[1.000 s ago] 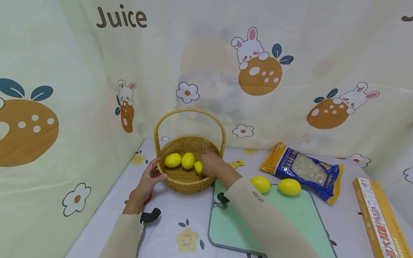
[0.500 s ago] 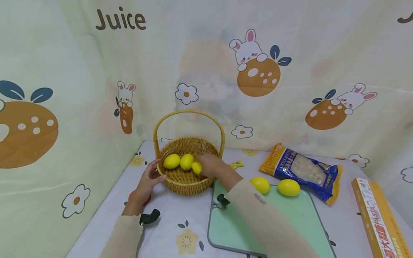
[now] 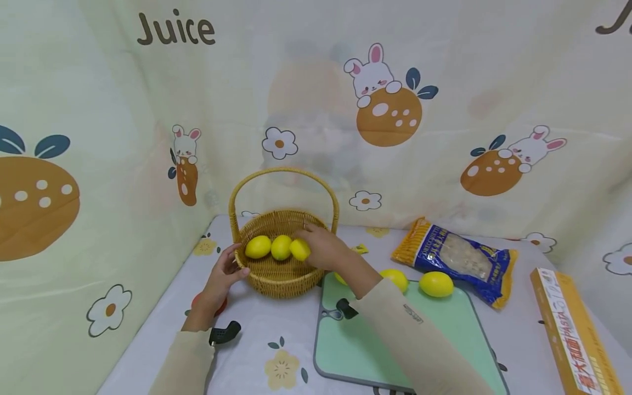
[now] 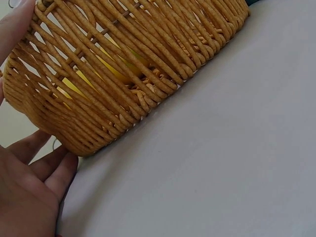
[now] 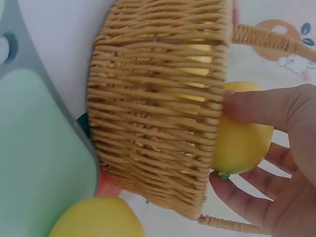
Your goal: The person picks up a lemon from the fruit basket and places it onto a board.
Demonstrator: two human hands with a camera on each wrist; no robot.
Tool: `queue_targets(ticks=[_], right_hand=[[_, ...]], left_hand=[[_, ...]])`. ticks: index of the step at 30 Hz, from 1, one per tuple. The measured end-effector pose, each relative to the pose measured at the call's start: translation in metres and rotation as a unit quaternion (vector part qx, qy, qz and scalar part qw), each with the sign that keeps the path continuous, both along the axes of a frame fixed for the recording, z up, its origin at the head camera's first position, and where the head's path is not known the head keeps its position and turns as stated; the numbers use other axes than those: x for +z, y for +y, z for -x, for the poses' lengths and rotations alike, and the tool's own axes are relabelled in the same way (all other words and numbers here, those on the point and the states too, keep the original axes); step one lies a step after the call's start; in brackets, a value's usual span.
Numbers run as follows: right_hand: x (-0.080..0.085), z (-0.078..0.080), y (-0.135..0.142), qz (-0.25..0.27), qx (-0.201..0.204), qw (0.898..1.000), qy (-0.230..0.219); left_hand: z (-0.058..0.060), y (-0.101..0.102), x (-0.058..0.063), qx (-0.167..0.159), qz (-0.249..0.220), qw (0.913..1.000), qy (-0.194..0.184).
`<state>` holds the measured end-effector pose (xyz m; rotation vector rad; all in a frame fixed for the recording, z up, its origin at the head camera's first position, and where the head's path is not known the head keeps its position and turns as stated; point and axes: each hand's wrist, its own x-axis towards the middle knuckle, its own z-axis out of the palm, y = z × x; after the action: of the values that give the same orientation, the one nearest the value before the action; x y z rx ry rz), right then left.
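Note:
A woven basket (image 3: 283,288) with a tall arched handle stands on the table in the head view. My left hand (image 3: 220,280) holds its left rim, thumb on the near edge and fingers at the outer side. Two lemons, a left lemon (image 3: 258,247) and a middle lemon (image 3: 281,248), lie inside. Over the basket's right part my right hand (image 3: 323,249) grips a third lemon (image 5: 242,140). In the right wrist view that lemon sits at the rim between thumb and fingers, its green stem end showing.
A green cutting board (image 3: 365,345) lies at the right, with lemons (image 3: 436,284) at its far edge, one partly behind my right wrist. Beyond are a blue-and-yellow pasta bag (image 3: 459,258), a pasta box (image 3: 575,329) and a small yellow packet (image 3: 360,249). A red object (image 3: 221,307) is mostly hidden under my left wrist.
My right hand has risen a little within the basket, and the lemon it grips shows more fully. My left hand stays on the rim. The head view has shifted slightly.

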<state>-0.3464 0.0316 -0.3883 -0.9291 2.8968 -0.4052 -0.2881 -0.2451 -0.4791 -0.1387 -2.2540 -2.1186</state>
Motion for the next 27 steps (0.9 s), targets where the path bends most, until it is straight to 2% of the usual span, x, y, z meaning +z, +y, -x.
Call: queue_targets(ticks=[10,17,20,23,27], right_hand=[[0.014,-0.019,0.009,0.027,0.008,0.999,0.027],[0.02,-0.034,0.022,0.037,0.02,0.999,0.023],[0.022,-0.04,0.029,0.043,0.03,0.998,0.034],[0.022,-0.047,0.036,0.047,0.035,0.997,0.047],[0.023,-0.055,0.044,0.053,0.041,0.996,0.055]], left_hand=[[-0.001,0.0,0.001,0.0,-0.007,1.0,-0.003],[0.014,-0.007,-0.024,0.005,-0.018,0.9998,-0.007],[0.015,-0.009,-0.028,0.005,-0.015,0.9999,-0.004],[0.013,-0.007,-0.023,0.0,-0.015,0.9999,-0.005],[0.006,-0.003,-0.01,-0.007,-0.008,0.9999,0.0]])
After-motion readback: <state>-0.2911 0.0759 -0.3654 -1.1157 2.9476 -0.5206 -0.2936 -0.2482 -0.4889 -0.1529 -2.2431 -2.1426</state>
